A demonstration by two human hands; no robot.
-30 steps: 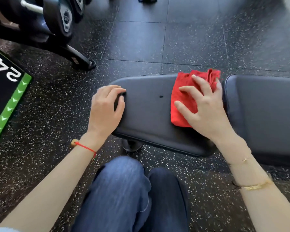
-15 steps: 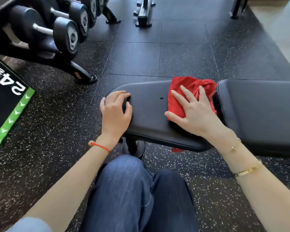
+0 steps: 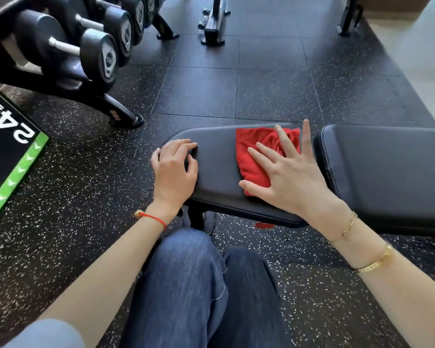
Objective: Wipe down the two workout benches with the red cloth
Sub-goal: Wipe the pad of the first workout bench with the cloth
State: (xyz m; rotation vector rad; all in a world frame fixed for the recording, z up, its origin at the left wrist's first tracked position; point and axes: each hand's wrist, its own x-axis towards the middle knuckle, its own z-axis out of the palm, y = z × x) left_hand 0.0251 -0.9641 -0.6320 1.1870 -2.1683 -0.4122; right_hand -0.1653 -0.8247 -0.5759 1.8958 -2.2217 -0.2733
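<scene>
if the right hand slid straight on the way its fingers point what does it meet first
Probably nothing on the pad: the right hand, flat on the red cloth, points to the seat pad's far edge, then open floor.

black rubber tile floor (image 3: 199, 91) with white speckles, seams visible. dumbbell rack (image 3: 68, 54) far left, round black dumbbells in a row. black box with green edge (image 3: 8, 146) at left, marked "24 inch". metal equipment feet (image 3: 212, 23) far centre. pale floor strip (image 3: 422, 59) far right, daylight on it.
</scene>
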